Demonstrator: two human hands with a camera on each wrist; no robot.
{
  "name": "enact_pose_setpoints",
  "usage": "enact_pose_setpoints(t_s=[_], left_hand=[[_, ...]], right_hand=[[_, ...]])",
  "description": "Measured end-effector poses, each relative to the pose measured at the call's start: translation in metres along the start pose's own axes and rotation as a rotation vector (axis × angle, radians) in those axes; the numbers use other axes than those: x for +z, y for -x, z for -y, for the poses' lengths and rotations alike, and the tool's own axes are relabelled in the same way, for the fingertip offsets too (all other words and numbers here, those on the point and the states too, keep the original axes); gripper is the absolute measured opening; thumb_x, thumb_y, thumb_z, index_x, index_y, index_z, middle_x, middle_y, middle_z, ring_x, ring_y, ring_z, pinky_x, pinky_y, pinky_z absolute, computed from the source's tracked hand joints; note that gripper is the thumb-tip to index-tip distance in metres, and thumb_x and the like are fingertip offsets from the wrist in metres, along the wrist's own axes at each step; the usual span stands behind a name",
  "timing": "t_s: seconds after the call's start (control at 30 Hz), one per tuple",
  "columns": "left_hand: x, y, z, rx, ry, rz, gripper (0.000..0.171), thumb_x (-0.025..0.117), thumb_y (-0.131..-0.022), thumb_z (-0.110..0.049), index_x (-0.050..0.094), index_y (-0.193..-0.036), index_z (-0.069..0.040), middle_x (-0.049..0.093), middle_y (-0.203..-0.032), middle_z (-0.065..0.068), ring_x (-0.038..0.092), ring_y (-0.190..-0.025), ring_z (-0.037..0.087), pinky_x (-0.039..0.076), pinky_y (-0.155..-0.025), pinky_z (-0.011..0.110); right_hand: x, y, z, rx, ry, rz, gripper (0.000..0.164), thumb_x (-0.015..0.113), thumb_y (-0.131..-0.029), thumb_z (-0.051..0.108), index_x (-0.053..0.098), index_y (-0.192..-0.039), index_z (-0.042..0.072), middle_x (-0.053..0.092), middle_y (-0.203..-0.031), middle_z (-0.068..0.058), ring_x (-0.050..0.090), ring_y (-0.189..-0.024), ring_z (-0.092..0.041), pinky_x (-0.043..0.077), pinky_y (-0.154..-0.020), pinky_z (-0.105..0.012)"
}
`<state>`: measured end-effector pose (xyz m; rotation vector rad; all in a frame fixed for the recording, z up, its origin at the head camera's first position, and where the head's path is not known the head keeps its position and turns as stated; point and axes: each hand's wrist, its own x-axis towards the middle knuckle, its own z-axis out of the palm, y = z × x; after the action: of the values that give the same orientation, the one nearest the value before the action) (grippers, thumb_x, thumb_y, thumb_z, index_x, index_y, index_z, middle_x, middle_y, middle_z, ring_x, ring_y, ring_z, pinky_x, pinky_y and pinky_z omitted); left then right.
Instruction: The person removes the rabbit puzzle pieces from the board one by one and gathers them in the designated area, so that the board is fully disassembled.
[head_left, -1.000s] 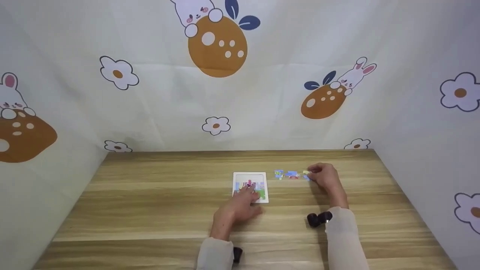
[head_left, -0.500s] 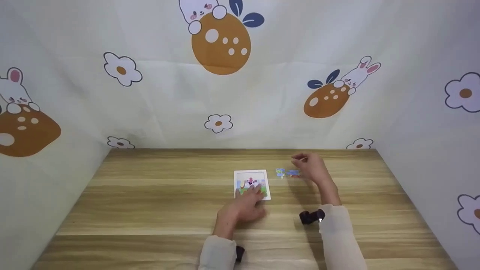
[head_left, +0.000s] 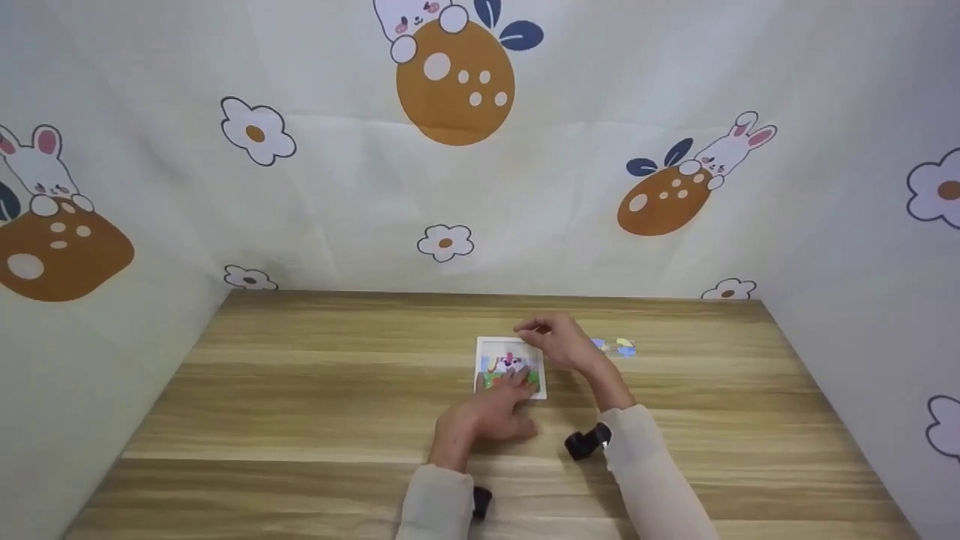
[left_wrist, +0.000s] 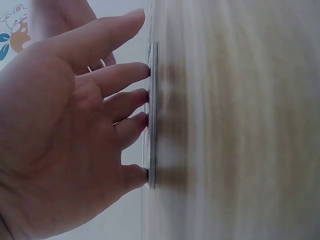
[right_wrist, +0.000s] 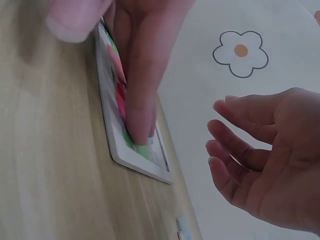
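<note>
A small white-framed picture puzzle point(head_left: 543, 375) lies on the wooden table. Its lower part shows a coloured picture, and a pale band fills the top. My left hand point(head_left: 495, 412) rests on its near side with fingers spread; in the left wrist view the fingertips point(left_wrist: 142, 120) press on the thin board. My right hand point(head_left: 562, 345) hovers at the board's upper right corner. In the right wrist view that hand point(right_wrist: 270, 160) has loosely bent fingers, thumb near forefinger, with nothing visible between them.
To the right of my right hand lies a puzzle piece with yellow and blue point(head_left: 625, 347). Another bluish piece point(head_left: 598, 343) beside it is partly covered by the hand. A patterned cloth point(head_left: 360, 195) stands behind and along both sides of the table point(head_left: 300, 405).
My right hand has left the yellow-and-blue piece and moved leftward to the puzzle board. My left hand stays on the board, a little lower on it. The head view has shifted slightly.
</note>
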<state>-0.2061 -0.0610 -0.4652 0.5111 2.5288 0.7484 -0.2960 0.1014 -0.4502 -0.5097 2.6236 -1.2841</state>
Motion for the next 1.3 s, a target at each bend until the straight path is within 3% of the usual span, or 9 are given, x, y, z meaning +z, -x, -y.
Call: enact_pose_setpoints(t_s=[0.17, 0.3, 0.6, 0.87, 1.0, 1.3], left_hand=[[0.000, -0.002, 0.001, 0.031, -0.012, -0.016, 0.068, 0.066, -0.094, -0.036, 0.041, -0.154, -0.015, 0.021, -0.169, 0.006, 0.018, -0.157, 0.024, 0.025, -0.126, 0.045], [0.001, -0.002, 0.002, 0.059, -0.039, -0.031, 0.067, 0.066, -0.094, -0.034, 0.042, -0.153, -0.012, 0.022, -0.168, 0.007, 0.018, -0.157, 0.025, 0.019, -0.127, 0.049], [0.001, 0.000, 0.000, 0.081, -0.057, -0.044, 0.069, 0.068, -0.093, -0.031, 0.041, -0.153, -0.009, 0.025, -0.167, 0.010, 0.019, -0.156, 0.027, 0.011, -0.128, 0.053], [0.000, -0.001, 0.000, 0.100, -0.060, -0.048, 0.068, 0.068, -0.093, -0.030, 0.042, -0.153, -0.009, 0.025, -0.167, 0.010, 0.019, -0.156, 0.027, 0.012, -0.127, 0.056], [-0.001, -0.002, 0.000, 0.093, -0.051, -0.049, 0.068, 0.069, -0.092, -0.030, 0.043, -0.152, -0.010, 0.025, -0.167, 0.009, 0.018, -0.157, 0.026, 0.011, -0.127, 0.055], [0.002, -0.001, 0.001, 0.121, -0.076, -0.072, 0.069, 0.070, -0.090, -0.030, 0.045, -0.151, -0.008, 0.028, -0.166, 0.010, 0.019, -0.156, 0.029, 0.014, -0.125, 0.058]], right_hand=[[0.009, -0.005, -0.005, 0.031, -0.070, 0.082, 0.022, 0.060, -0.101, 0.020, 0.074, -0.115, 0.010, 0.072, -0.111, -0.006, 0.060, -0.098, -0.017, 0.048, -0.087, -0.030], [0.016, -0.008, -0.008, 0.049, -0.107, 0.130, 0.023, 0.059, -0.101, 0.021, 0.073, -0.117, 0.011, 0.072, -0.112, -0.006, 0.060, -0.098, -0.015, 0.048, -0.089, -0.028], [0.022, -0.018, -0.017, 0.022, -0.099, 0.211, 0.025, 0.055, -0.102, 0.016, 0.074, -0.115, 0.006, 0.072, -0.111, -0.011, 0.058, -0.090, -0.013, 0.046, -0.077, -0.022], [0.020, -0.017, -0.016, 0.011, -0.092, 0.295, 0.027, 0.052, -0.103, 0.011, 0.073, -0.116, 0.002, 0.073, -0.115, -0.014, 0.067, -0.096, -0.014, 0.054, -0.091, -0.030], [0.020, -0.018, -0.015, -0.003, -0.083, 0.304, 0.026, 0.053, -0.103, 0.013, 0.074, -0.114, 0.003, 0.074, -0.110, -0.012, 0.067, -0.091, -0.013, 0.054, -0.090, -0.032], [0.024, -0.017, -0.016, 0.000, -0.128, 0.304, 0.028, 0.050, -0.103, 0.010, 0.074, -0.112, 0.000, 0.073, -0.118, -0.014, 0.065, -0.107, -0.019, 0.050, -0.099, -0.037]])
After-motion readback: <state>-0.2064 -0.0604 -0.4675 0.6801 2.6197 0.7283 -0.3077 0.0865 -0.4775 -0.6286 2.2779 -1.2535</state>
